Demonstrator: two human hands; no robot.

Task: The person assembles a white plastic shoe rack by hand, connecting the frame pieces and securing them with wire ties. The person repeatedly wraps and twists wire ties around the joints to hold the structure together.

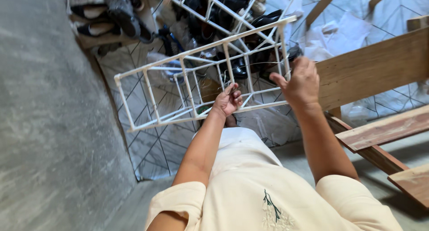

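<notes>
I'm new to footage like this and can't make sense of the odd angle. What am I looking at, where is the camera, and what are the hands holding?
The camera sits on a person's head and looks down, so you see their own cream shirt and two bare arms reaching forward. There is no machine here.

Both hands hold a white rack frame made of thin bars, tilted in the air. The left hand grips a bar on its lower edge; the right hand grips an upright bar at its right end.

Behind the frame is a pile of dark shoes and a second white rack. More shoes lie at the top left. On the right are bare wooden planks, with white plastic wrapping on the tiled floor. A grey concrete wall fills the left.
</notes>
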